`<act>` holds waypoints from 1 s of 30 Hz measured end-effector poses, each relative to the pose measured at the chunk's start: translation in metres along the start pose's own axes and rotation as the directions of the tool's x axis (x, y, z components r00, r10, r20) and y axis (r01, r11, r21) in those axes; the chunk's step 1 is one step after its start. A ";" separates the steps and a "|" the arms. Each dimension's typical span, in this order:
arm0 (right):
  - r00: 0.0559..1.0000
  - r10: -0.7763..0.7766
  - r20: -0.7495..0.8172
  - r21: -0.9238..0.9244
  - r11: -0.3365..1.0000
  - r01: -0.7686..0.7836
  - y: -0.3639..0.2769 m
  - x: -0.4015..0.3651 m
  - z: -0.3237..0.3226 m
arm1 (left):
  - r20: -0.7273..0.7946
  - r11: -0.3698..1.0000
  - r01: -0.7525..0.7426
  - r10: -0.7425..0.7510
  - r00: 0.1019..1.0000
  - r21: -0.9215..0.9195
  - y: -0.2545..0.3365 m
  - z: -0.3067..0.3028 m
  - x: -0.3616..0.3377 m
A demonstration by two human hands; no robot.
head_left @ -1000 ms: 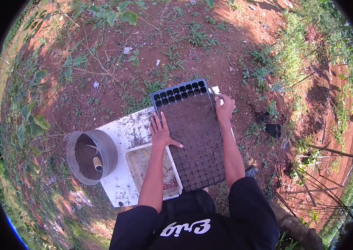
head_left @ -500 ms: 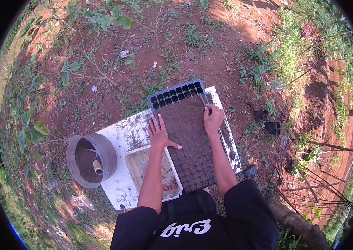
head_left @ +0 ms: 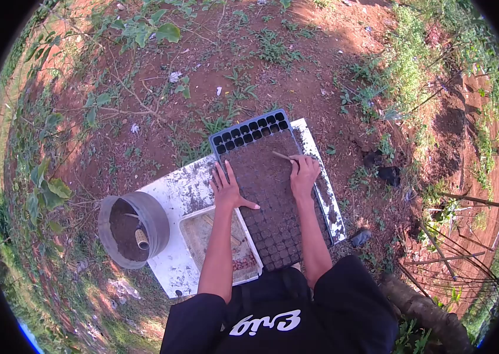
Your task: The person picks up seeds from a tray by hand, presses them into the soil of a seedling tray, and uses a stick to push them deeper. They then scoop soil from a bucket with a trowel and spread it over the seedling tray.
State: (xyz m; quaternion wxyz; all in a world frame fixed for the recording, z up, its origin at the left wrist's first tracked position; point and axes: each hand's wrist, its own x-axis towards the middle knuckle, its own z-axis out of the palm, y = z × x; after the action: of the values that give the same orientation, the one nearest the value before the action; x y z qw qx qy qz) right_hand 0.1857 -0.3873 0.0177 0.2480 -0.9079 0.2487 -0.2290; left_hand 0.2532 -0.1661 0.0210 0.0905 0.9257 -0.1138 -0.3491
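Note:
A black seedling tray [head_left: 248,124] lies on a white board, its far rows of cells showing as dark hollows. Dark soil [head_left: 264,177] covers the rest, with a grid of cells visible toward my body. My left hand [head_left: 226,190] lies spread along the tray's left edge, its thumb on the soil. Near the right side, my right hand [head_left: 304,175] pinches a thin stick [head_left: 282,156] that points left, over the soil close to the hollow cells.
Left of the seedling tray, a pale plastic basket [head_left: 192,217] holds small reddish pieces and a stick-like item. A grey round container [head_left: 158,227] with soil and a cylindrical object stands at the white board's [head_left: 170,194] left edge. Weeds and red earth surround it.
My right hand has moved slightly toward me, and the stick has swung from pointing away to pointing left. My left hand stays spread on the tray's edge.

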 end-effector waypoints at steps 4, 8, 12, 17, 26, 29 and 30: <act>0.981 -0.177 0.080 -0.045 0.982 0.181 0.011 0.014 -0.021 | 0.002 1.000 -0.014 0.014 1.000 -0.006 -0.001 0.001 0.001; 0.911 -0.333 0.243 -0.001 0.939 0.344 0.029 0.025 -0.023 | 0.005 1.000 -0.014 0.014 1.000 0.002 0.000 0.000 0.002; 0.910 -0.372 0.182 -0.040 0.922 0.385 0.030 0.028 -0.011 | 0.011 1.000 -0.014 0.014 1.000 0.003 -0.001 0.001 0.001; 0.923 -0.354 0.149 0.035 0.935 0.353 0.023 0.051 0.002 | 0.012 1.000 0.008 -0.008 1.000 0.000 0.000 -0.002 -0.001; 0.935 -0.337 0.113 0.105 0.940 0.326 0.028 0.083 0.014 | 0.036 1.000 0.014 -0.014 0.999 -0.005 0.001 -0.003 0.000; 0.969 -0.239 0.055 0.023 0.971 0.238 0.026 0.087 0.024 | 0.027 1.000 0.010 -0.010 1.000 -0.010 0.002 -0.001 -0.001; 0.977 -0.205 0.051 -0.025 0.978 0.206 0.023 0.087 0.029 | 0.024 1.000 0.007 -0.007 1.000 -0.011 0.001 -0.001 0.000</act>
State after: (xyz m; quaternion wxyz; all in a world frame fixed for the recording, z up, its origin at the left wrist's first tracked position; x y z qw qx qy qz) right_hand 0.2611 -0.4443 0.0078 0.2153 -0.9376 0.1509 -0.2275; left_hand 0.2534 -0.1672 0.0224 0.0932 0.9213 -0.1096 -0.3613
